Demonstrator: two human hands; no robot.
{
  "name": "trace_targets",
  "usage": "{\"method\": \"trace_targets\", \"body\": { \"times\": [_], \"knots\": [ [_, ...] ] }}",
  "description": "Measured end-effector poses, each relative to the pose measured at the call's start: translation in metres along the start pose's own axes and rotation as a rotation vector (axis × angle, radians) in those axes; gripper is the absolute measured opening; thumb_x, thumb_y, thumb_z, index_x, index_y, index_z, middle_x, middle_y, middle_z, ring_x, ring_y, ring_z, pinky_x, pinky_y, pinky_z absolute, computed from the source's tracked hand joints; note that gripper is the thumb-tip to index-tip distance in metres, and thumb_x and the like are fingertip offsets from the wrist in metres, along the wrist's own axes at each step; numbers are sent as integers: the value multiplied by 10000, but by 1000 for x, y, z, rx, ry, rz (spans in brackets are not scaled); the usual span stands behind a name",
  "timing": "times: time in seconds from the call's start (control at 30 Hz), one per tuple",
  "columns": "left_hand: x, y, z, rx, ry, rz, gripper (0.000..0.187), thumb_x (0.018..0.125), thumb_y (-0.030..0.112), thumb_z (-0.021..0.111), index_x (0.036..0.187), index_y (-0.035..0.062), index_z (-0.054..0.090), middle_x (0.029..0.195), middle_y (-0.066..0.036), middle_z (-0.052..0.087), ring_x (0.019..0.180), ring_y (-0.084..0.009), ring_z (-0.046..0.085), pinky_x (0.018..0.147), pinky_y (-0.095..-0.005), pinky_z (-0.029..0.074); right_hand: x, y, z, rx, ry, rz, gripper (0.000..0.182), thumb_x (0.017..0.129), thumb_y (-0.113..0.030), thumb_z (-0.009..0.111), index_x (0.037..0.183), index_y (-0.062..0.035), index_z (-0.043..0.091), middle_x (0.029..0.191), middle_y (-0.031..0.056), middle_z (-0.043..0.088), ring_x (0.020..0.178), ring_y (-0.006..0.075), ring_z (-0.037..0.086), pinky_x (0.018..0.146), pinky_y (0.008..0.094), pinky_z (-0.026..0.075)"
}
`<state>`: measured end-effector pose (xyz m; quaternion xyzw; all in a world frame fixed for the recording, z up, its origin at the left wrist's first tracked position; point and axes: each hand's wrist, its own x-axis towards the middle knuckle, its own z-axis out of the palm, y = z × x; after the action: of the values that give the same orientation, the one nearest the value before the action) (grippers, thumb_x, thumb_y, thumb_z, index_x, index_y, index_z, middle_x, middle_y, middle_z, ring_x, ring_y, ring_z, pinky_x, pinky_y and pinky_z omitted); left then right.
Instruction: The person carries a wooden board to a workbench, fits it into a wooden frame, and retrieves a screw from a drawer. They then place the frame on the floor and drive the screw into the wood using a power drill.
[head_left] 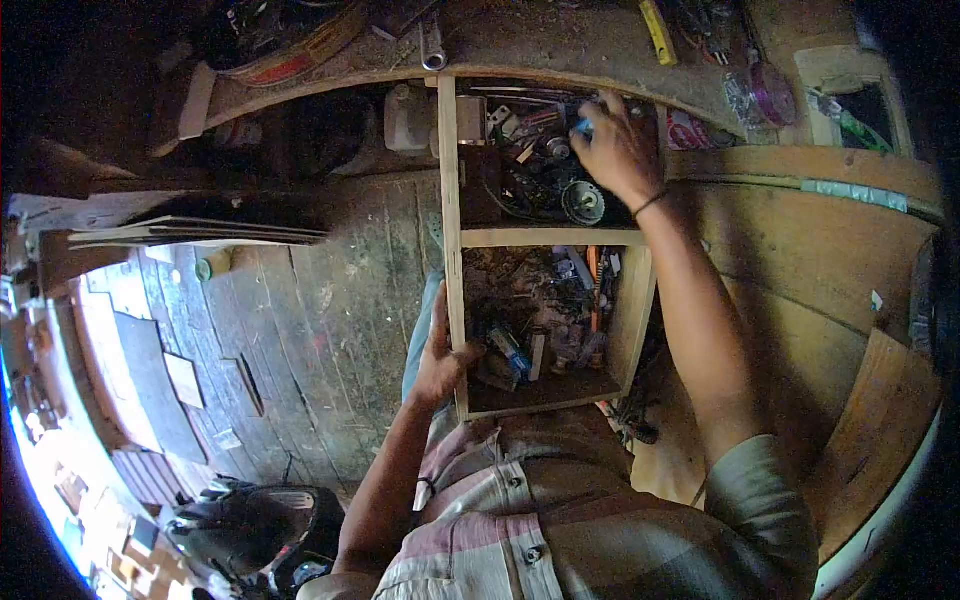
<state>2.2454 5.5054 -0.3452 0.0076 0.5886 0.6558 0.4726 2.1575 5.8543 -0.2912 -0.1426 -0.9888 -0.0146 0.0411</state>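
A wooden drawer (pixel 452 200) is pulled out in front of me, split by a crosspiece (pixel 552 237) into two compartments. My left hand (pixel 443 362) grips its left side wall, thumb over the top edge. Over the far compartment, my right hand (pixel 617 148) has its fingers curled around a small blue object (pixel 583 128), mostly hidden. Below that hand lies a toothed metal disc (pixel 583 202), among dark jumbled parts and wires. In the near compartment are a blue-and-white tube-like item (pixel 512 353), an orange stick-like piece (pixel 594 270) and small bits.
Above the drawer runs a worktop (pixel 560 50) with a wrench (pixel 433 45), a yellow-handled tool (pixel 658 32) and a purple roll (pixel 770 95). A whitish jug (pixel 408 118) stands beneath it. At lower left, a motorbike (pixel 260 525) stands by the plank floor (pixel 340 330).
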Motion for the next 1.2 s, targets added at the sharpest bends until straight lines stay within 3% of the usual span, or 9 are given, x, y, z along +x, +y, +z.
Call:
{"method": "trace_targets", "body": {
  "times": [0.17, 0.4, 0.63, 0.7, 0.83, 0.9, 0.93, 1.17, 1.2],
  "knots": [
    [1, 0, 2, 14, 41, 21, 986, 678, -19, 605, 1513, 111, 97, 1425, -97, 376, 1310, -216, 352, 1093, -361, 281, -29, -4, -26, 356, -91, 20, 269, 877, -240, 607, 1068, -53, 593, 1059, 182, 611, 970, 381, 590, 819, 452, 469],
    [0, 10, 3, -84, 31, -163, 1055, 661, -19, 611, 1530, 191, 49, 1518, -100, 262, 1355, -239, 305, 1107, -358, 275, -28, -4, -38, 365, -114, -2, 219, 882, -215, 591, 1008, -39, 624, 1043, 203, 621, 875, 378, 611, 751, 444, 483],
    [1, -11, -3, -50, 34, -141, 1068, 658, -9, 620, 1529, 171, 29, 1526, -99, 228, 1365, -233, 278, 1113, -356, 259, 1, -25, -10, 262, -53, -60, 240, 906, -202, 558, 1071, -38, 619, 1117, 148, 626, 1020, 346, 591, 873, 433, 467],
    [0, -10, -3, -6, 49, -163, 1071, 652, -9, 618, 1528, 164, 27, 1528, -99, 219, 1366, -235, 274, 1114, -357, 257, 18, -38, 4, 355, 15, -166, 329, 886, -221, 594, 1146, -22, 582, 1129, 173, 619, 1029, 352, 590, 891, 434, 470],
    [2, -5, -4, -19, 20, -183, 1073, 641, 47, 629, 1525, 148, 29, 1487, -133, 275, 1334, -266, 323, 1102, -375, 278, 42, -63, 36, 468, -122, -50, 469, 848, -299, 647, 1209, -18, 548, 1130, 198, 616, 1045, 359, 590, 905, 439, 473],
    [2, -7, -5, -43, 5, -174, 1071, 639, 83, 640, 1523, 140, 37, 1467, -146, 299, 1319, -277, 343, 1096, -383, 287, 48, -72, 42, 389, 73, -141, 583, 783, -394, 705, 1206, -20, 560, 1127, 198, 623, 1045, 366, 596, 910, 446, 478],
    [1, -9, -6, 4, 21, -201, 1070, 635, 121, 646, 1521, 136, 47, 1449, -149, 318, 1306, -280, 356, 1092, -389, 293, 52, -73, 49, 293, -18, -151, 648, 725, -441, 744, 1204, -38, 574, 1125, 183, 630, 1039, 365, 602, 915, 453, 478],
    [2, -5, -5, 51, 26, -185, 1064, 630, 157, 656, 1517, 126, 68, 1433, -150, 334, 1299, -284, 363, 1087, -392, 297, 41, -66, 48, 352, 108, -180, 631, 707, -378, 779, 1219, -67, 580, 1141, 176, 629, 1067, 343, 598, 929, 442, 476],
    [2, -1, -4, 36, 27, -182, 1066, 630, 154, 657, 1517, 125, 67, 1433, -151, 333, 1300, -286, 362, 1087, -392, 297, 37, -59, 47, 438, 60, -7, 630, 709, -371, 781, 1222, -67, 579, 1138, 176, 633, 1058, 337, 605, 920, 436, 483]
  ]
}}
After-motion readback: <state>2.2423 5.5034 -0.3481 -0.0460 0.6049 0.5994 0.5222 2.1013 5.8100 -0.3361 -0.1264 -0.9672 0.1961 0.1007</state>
